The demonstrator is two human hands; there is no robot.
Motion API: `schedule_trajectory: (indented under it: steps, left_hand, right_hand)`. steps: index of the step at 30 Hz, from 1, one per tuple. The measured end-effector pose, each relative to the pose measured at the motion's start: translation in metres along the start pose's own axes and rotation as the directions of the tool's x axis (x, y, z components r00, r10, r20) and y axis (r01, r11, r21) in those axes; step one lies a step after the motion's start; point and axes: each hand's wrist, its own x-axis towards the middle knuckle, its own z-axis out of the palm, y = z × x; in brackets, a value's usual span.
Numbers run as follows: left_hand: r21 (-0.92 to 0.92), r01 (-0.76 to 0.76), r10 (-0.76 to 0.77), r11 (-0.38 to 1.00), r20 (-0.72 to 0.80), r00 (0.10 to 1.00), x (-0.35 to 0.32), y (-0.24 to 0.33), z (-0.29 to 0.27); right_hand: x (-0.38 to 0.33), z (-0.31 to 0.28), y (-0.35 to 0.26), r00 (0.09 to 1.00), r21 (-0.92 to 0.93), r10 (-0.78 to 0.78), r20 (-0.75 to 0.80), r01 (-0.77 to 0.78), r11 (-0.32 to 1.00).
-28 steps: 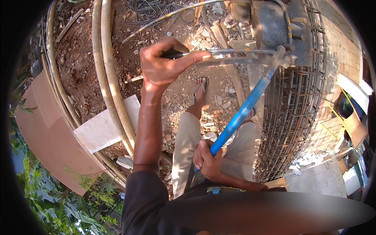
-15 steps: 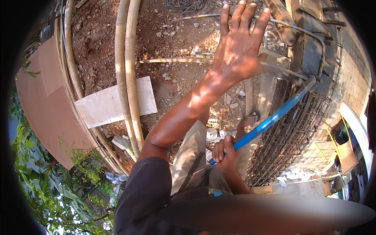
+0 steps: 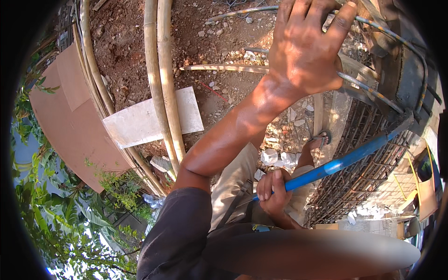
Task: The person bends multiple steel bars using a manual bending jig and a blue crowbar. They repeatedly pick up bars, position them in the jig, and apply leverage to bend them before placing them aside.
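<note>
Reddish-brown soil (image 3: 123, 70), strewn with stones, spreads in front of us, and along its left edge curves a broad brown panel (image 3: 77, 126). Further in, a pair of bamboo poles (image 3: 154, 60) runs away from us, and at the soil's right edge lies a long rebar cage (image 3: 345, 191).

Steel makes the next piece, a bent bar (image 3: 403, 42). Its long axis crosses left to right before us, the free ends pointing left and the bend lying at the right, around the dark slab (image 3: 411, 70). Smaller is a blue-handled bending lever (image 3: 333, 168), slanting from our lap up to the right; its dark head points at the slab's near edge, beside the bar. One pale board (image 3: 133, 121) passes under the bamboo poles, its right edge jutting beyond them.

Our left hand (image 3: 308, 46) lies back upward across the bar, fingers spread and mostly straight; the palm is hidden, so we cannot tell how firmly it presses. Our right hand (image 3: 274, 190) is closed around the lever's lower end, thumb along the tube. Our sandalled foot (image 3: 322, 139) rests beyond it, and white rubble (image 3: 275, 157) lies near.
</note>
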Motion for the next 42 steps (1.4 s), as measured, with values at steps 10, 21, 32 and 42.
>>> schedule_trajectory:
  steps: [10,21,32,42]
  left_hand:
    - [-0.207,0.51,-0.304,0.835,0.6,0.74,-0.012,0.072,-0.086]
    - [-0.526,0.717,-0.539,-0.458,0.805,0.247,0.046,0.137,-0.118]
    - [-0.456,0.669,-0.556,-0.587,0.828,0.076,0.06,0.121,-0.018]
    - [-0.523,0.798,-0.505,-0.299,0.797,0.333,0.131,-0.02,0.086]
  right_hand:
    - [-0.053,-0.021,-0.063,0.989,-0.19,0.105,-0.107,-0.124,0.974]
    - [-0.152,-0.021,-0.188,0.934,-0.397,-0.33,-0.137,0.253,0.882]
    - [-0.139,0.007,-0.133,0.909,-0.386,-0.285,-0.303,0.157,0.909]
    - [-0.154,0.009,-0.147,0.766,-0.847,-0.548,-0.335,0.009,0.531]
